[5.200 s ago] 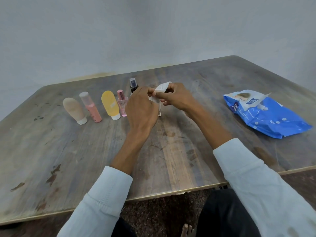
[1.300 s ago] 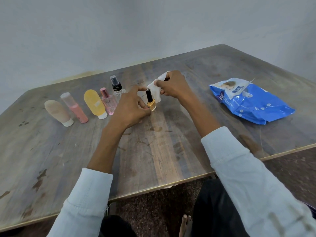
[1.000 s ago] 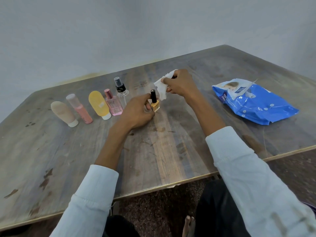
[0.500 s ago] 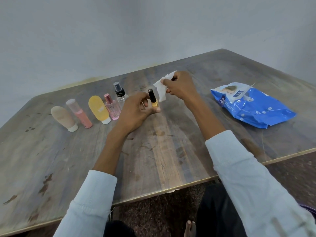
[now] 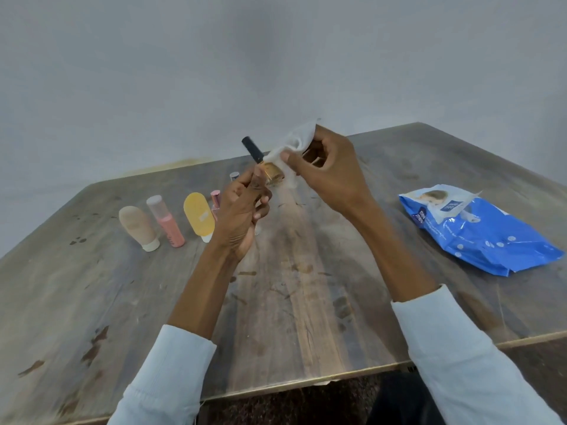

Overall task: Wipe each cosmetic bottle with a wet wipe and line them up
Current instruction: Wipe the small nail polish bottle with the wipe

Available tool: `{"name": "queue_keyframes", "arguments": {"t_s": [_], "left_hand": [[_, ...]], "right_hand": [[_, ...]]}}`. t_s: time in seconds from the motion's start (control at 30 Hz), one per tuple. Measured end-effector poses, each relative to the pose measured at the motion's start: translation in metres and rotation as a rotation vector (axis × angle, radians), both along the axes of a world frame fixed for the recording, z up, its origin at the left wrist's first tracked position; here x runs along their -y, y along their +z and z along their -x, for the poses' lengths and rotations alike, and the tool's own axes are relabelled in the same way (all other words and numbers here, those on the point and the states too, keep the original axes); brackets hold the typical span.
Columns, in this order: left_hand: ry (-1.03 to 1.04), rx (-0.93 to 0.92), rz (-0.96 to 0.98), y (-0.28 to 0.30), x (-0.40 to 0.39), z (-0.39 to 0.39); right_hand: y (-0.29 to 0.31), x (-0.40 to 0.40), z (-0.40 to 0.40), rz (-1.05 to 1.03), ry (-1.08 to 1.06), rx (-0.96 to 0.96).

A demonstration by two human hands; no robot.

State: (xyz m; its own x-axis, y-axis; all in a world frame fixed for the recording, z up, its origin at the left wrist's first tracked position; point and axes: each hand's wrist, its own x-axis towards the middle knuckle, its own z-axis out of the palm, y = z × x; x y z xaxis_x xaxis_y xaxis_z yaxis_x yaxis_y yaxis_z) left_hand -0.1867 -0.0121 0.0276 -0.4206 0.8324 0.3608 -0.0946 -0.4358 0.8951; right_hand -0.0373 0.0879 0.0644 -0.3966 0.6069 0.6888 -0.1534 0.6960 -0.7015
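Both hands lifted: left hand [image 5: 242, 207] fingers pinch nail-polish bottle [image 5: 266, 170] (tilted); right hand [image 5: 325, 167] presses wipe [image 5: 291, 154] against it.

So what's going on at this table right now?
A person is cleaning cosmetic bottles. The left hand holds a small gold nail polish bottle up off the table, tilted, while the right hand presses a wet wipe against its glass body. A beige tube, a pink bottle and a yellow tube stand in a row behind, with more partly hidden. The blue wipes pack lies to the right.
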Motion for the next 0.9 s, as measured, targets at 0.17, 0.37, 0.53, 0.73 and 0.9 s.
{"name": "queue_keyframes", "arguments": {"t_s": [0.17,0.37,0.53,0.73,0.9], "left_hand": [[0.079,0.061,-0.004,0.001,0.002,0.001],[0.111,-0.019,0.014,-0.003,-0.001,0.003],[0.104,-0.01,-0.007,-0.001,-0.001,0.003],[0.143,0.063,-0.011,-0.002,-0.001,0.011],[0.127,0.059,0.0,0.001,-0.001,0.005]], "right_hand": [[-0.008,0.01,0.013,-0.18,-0.149,0.012],[-0.013,0.021,0.024,-0.347,-0.132,0.005],[-0.015,0.017,0.026,-0.32,-0.234,-0.045],[-0.014,0.023,0.026,-0.368,-0.121,0.013],[-0.014,0.017,0.024,-0.295,-0.225,-0.047]]}}
